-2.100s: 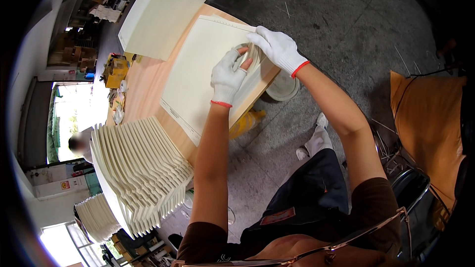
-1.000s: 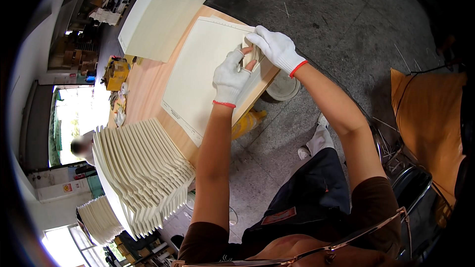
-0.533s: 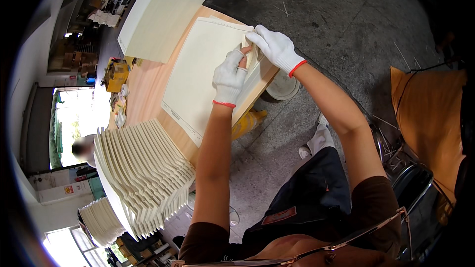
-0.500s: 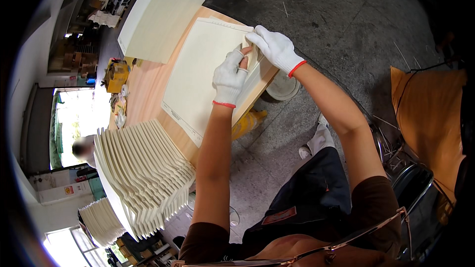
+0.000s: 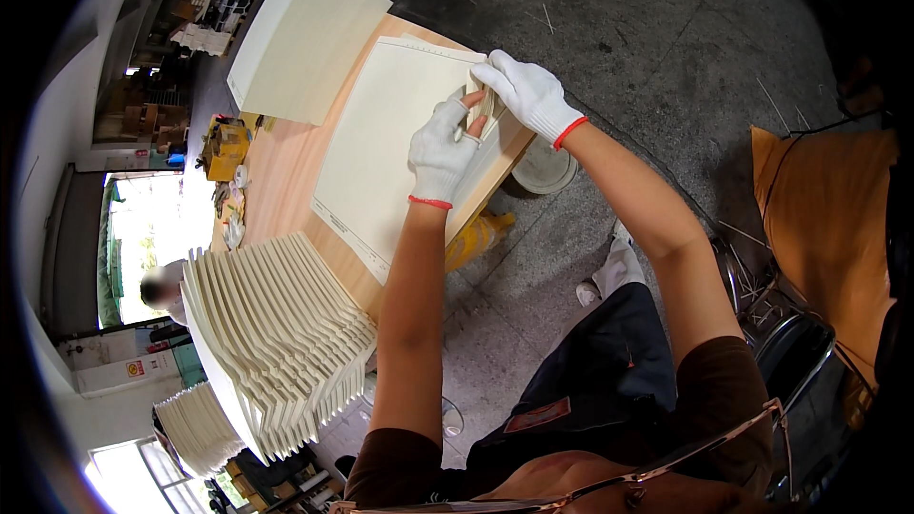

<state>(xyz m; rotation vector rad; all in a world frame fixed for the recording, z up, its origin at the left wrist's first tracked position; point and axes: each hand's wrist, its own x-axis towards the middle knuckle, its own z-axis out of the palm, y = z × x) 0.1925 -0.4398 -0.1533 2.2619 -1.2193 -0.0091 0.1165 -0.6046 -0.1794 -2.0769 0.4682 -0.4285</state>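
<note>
Both of my hands wear white knit gloves with red cuffs. My left hand (image 5: pixel 441 148) and my right hand (image 5: pixel 526 95) meet over the near edge of a large cream paper sheet (image 5: pixel 381 148) lying on a wooden table (image 5: pixel 276 167). Together they pinch a small tan piece (image 5: pixel 483 103) between the fingertips, right above the sheet's corner. What exactly the piece is cannot be made out.
A second cream sheet stack (image 5: pixel 305 43) lies at the table's far end. A fanned row of folded cream pieces (image 5: pixel 276 333) stands at my left. Another person (image 5: pixel 157 290) is beyond it. A white round lid (image 5: pixel 543 169) and a yellow object (image 5: pixel 476 233) lie on the concrete floor.
My hands have stayed at the sheet's near corner, with only small finger shifts around the tan piece. Nothing else has moved.
</note>
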